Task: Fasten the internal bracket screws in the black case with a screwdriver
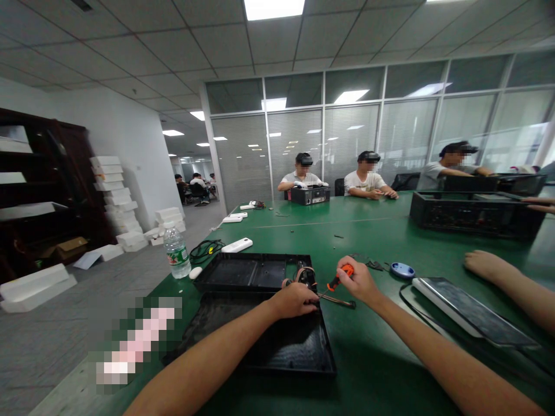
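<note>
Two black plastic case halves lie on the green table (pixel 355 358): a near one (pixel 277 346) in front of me and a far one (pixel 251 271) behind it. My left hand (pixel 295 300) is closed over a bundle of coloured wires (pixel 299 275) at the near half's back edge. To its right, my right hand (pixel 358 281) grips an orange-handled screwdriver (pixel 340 277) whose tip points down-left toward the wires.
A water bottle (pixel 177 251) stands at the table's left edge, near a white device (pixel 236 245) and black cable (pixel 203 249). A blue round part (pixel 402 270) and a white-edged panel (pixel 468 312) lie right. A neighbour's hand (pixel 488 266) rests there. Three people sit far across.
</note>
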`<move>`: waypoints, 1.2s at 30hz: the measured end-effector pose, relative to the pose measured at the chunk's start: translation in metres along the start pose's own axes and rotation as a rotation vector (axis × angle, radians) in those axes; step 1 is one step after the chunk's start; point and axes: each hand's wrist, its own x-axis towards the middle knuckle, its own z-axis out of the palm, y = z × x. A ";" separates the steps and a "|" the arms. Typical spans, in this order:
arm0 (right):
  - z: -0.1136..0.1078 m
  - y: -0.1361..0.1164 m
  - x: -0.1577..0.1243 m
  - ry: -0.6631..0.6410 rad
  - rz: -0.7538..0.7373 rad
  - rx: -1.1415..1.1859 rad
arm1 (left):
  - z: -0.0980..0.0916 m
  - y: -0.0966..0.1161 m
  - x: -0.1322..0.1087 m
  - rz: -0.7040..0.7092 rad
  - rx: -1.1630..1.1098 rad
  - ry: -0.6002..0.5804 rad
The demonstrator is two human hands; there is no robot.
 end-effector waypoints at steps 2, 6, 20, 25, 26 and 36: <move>0.000 -0.002 0.001 -0.012 -0.008 -0.018 | 0.000 0.000 0.000 0.000 -0.007 0.005; -0.005 -0.011 0.008 -0.049 -0.065 -0.070 | 0.003 -0.001 -0.001 -0.028 -0.075 0.035; -0.032 -0.050 0.022 -0.363 -0.182 -0.329 | 0.011 -0.003 -0.002 -0.045 -0.122 0.093; -0.034 -0.049 0.025 -0.324 -0.185 -0.367 | 0.011 -0.004 0.000 -0.060 -0.125 0.073; -0.033 -0.049 0.024 -0.325 -0.184 -0.320 | 0.012 -0.003 0.000 -0.068 -0.125 0.072; -0.021 -0.041 0.016 -0.280 -0.171 -0.271 | 0.012 -0.004 -0.001 -0.070 -0.098 0.069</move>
